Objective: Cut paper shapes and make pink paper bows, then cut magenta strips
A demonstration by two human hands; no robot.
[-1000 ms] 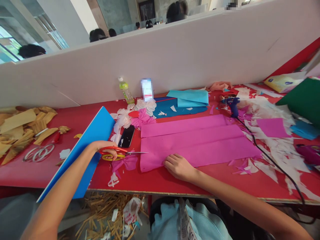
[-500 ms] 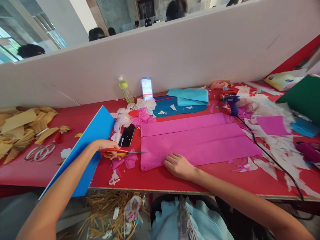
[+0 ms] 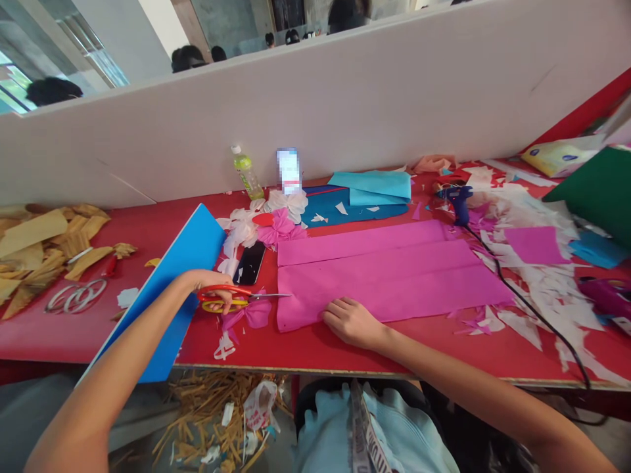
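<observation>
My left hand [image 3: 219, 289] is closed around the handles of a pair of scissors [image 3: 241, 294], one handle red and one yellow. The blades point right, and their tip meets the left edge of a wide pink crepe paper sheet [image 3: 374, 282] with fold lines along its length. My right hand [image 3: 348, 320] lies on the near edge of that sheet, fingers curled together against it. Under the scissors sits a bunched pink paper piece [image 3: 254, 313]. A blue board [image 3: 182, 263] slants beneath my left forearm.
Behind the sheet are a dark phone [image 3: 251, 263], a lit phone [image 3: 288, 172], a bottle [image 3: 248, 174] and white paper flowers [image 3: 286, 205]. To the right, a blue glue gun [image 3: 459, 202] trails a black cord past white scraps [image 3: 557, 295]. Tan paper pieces [image 3: 44, 246] lie left.
The scissor handles have spread a little further apart, with the tip still at the sheet's left edge. My right hand stays in place. The view has shifted slightly.
</observation>
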